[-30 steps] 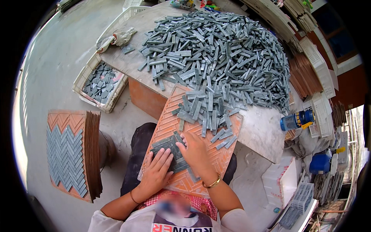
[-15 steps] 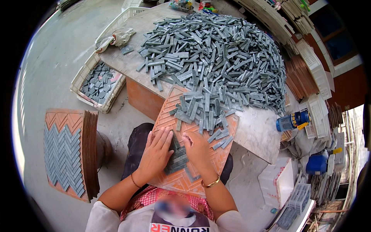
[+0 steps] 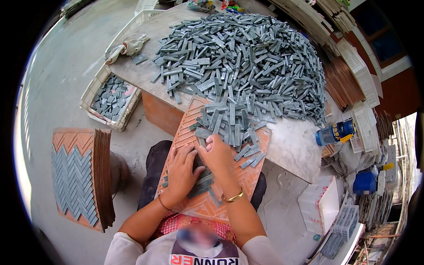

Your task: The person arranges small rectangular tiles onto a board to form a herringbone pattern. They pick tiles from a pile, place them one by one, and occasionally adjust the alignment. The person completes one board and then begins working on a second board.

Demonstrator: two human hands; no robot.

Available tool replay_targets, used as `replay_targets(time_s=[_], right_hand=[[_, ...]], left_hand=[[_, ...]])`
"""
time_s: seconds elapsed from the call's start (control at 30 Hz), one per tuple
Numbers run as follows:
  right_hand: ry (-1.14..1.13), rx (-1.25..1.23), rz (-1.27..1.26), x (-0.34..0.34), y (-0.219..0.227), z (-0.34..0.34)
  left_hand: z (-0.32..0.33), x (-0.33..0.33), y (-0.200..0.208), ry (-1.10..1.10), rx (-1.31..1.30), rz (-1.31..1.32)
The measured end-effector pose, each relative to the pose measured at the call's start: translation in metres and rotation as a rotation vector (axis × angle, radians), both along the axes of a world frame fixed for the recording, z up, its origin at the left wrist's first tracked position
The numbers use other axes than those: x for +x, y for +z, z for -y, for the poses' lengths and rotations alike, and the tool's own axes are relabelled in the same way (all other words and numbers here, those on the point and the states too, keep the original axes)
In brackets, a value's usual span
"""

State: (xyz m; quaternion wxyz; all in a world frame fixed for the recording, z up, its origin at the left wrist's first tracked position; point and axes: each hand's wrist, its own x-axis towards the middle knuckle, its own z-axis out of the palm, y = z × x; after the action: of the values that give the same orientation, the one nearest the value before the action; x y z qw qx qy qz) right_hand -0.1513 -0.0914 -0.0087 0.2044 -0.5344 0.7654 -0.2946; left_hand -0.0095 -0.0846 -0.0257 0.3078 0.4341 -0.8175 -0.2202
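An orange herringbone-grooved mould tray [image 3: 184, 126] lies tilted across my lap, its far end on the table. Dark grey strip tiles [image 3: 202, 187] fill grooves in its middle and lower part. My left hand [image 3: 179, 174] rests open over the tray's left side, fingers spread over some of these tiles. Just to its right, my right hand [image 3: 217, 157] is closed in a pinch, fingertips beside a grey strip tile [image 3: 203, 133] at the pile's near edge. What the pinch holds, if anything, is hidden. Loose strip tiles [image 3: 250, 154] lie on the tray's upper right.
A big heap of grey strip tiles [image 3: 247, 62] covers much of the table [image 3: 293, 148]. At left stands a stack of trays [image 3: 102, 176], the top one tiled. A white crate [image 3: 90, 90] holds square tiles. A blue bottle [image 3: 332, 133] stands right, above a white box [image 3: 319, 205].
My right hand has moved up and slightly left, toward the loose tiles, with its fingers closed. The left hand has shifted slightly down the tray. The whole view has tilted a little.
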Motion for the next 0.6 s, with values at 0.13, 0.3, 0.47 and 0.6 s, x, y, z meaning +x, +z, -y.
replay_targets(time_s=[0.13,0.3,0.47,0.6], right_hand=[[0.095,-0.050,0.028,-0.035,0.009,-0.026],[0.238,-0.080,0.083,-0.063,0.018,-0.048],[0.310,-0.108,0.025,-0.072,0.015,-0.055],[0.274,-0.030,-0.289,-0.073,0.022,-0.060]], left_hand=[[0.000,-0.001,0.004,-0.011,0.006,-0.043],[0.010,0.007,0.008,-0.054,-0.030,-0.005],[0.006,0.000,0.005,-0.053,0.018,-0.091],[0.008,0.003,0.015,-0.078,0.018,-0.050]])
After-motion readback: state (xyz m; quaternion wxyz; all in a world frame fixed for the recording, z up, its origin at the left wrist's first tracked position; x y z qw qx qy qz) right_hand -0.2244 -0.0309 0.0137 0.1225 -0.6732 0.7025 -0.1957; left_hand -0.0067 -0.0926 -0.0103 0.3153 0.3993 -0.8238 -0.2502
